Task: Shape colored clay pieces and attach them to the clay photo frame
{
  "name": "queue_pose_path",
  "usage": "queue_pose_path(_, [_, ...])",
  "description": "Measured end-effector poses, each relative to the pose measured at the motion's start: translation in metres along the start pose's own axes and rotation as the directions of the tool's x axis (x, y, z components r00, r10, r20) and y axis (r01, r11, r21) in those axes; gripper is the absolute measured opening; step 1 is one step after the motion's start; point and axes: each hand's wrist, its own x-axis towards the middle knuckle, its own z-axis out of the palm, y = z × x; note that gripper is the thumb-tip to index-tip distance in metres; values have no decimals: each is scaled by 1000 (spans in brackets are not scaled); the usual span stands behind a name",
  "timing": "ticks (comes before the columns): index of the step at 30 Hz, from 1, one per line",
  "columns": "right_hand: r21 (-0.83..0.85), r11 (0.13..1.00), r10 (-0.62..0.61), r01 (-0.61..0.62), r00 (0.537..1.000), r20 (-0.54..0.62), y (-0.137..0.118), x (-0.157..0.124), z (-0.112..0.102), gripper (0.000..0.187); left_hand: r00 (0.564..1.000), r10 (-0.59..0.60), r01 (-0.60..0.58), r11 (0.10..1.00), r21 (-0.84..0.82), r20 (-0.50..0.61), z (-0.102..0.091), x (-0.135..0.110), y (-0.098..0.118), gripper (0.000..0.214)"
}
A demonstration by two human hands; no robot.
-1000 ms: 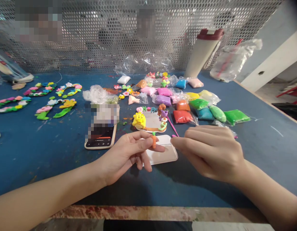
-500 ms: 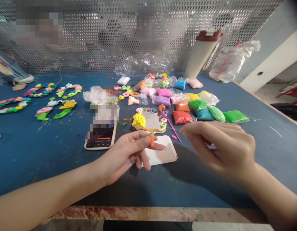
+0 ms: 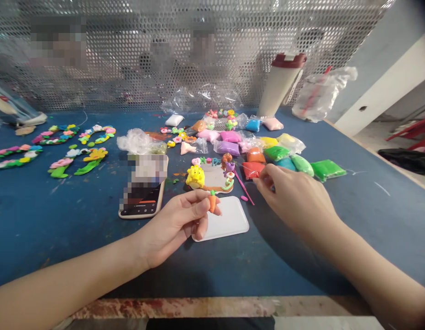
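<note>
A small orange clay carrot [image 3: 212, 202] with a green top is pinched between the thumb and index finger of my left hand [image 3: 179, 220]. Behind it is a white rounded card [image 3: 229, 219] on the table. My right hand [image 3: 295, 195] hovers with bent fingers, a gap showing between them and nothing visible in them. Its fingertips are just right of a thin pink modelling stick [image 3: 244, 187] and a small pink clay piece [image 3: 244, 198]. Beyond the card lies a decorated frame [image 3: 215, 178] bearing a yellow clay figure [image 3: 195, 176], letters and other little shapes.
Bagged coloured clay, including a red pack [image 3: 252, 169] and a green pack [image 3: 327, 169], spreads behind my right hand. A phone [image 3: 143, 201] lies left. Flower-decorated clay pieces [image 3: 95, 156] sit farther left. A tumbler [image 3: 281, 87] stands by the perforated metal screen [image 3: 129, 82].
My right hand has moved left and lowered toward the pink stick. My left hand still holds the carrot, now turned slightly. The whole view has shifted a little.
</note>
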Motion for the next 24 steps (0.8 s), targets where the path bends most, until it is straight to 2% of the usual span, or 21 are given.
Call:
queue_pose_path(2, [-1, 998, -63, 63, 991, -120, 3, 1, 2, 18, 1000, 2, -2, 1000, 6, 15, 0, -1, 0, 26])
queue_pose_path(4, [-10, 997, -81, 80, 983, -166, 5, 2, 4, 15, 999, -1, 1, 1000, 7, 33, 1, -1, 0, 29])
queue_pose_path(9, [0, 999, -35, 36, 997, -72, 9, 1, 5, 17, 999, -14, 16, 999, -32, 45, 3, -1, 1, 31])
queue_pose_path(18, [-66, 995, 78, -78, 997, -11, 8, 16, -2, 17, 998, -38, 38, 999, -2, 51, 0, -1, -3, 27])
queue_pose_path(21, [45, 998, 54, -49, 993, -105, 8, 18, -1, 15, 997, -46, 46, 999, 3, 58, -1, -2, -4, 25])
queue_pose_path(23, [206, 978, 12, 27, 983, -185, 8, 18, -4, 14, 997, -50, 50, 999, 12, 58, -2, -2, -4, 25])
queue_pose_path(24, [330, 940, -23, 85, 982, -187, 8, 18, -7, 13, 997, -52, 51, 998, 20, 57, -1, -3, -4, 26])
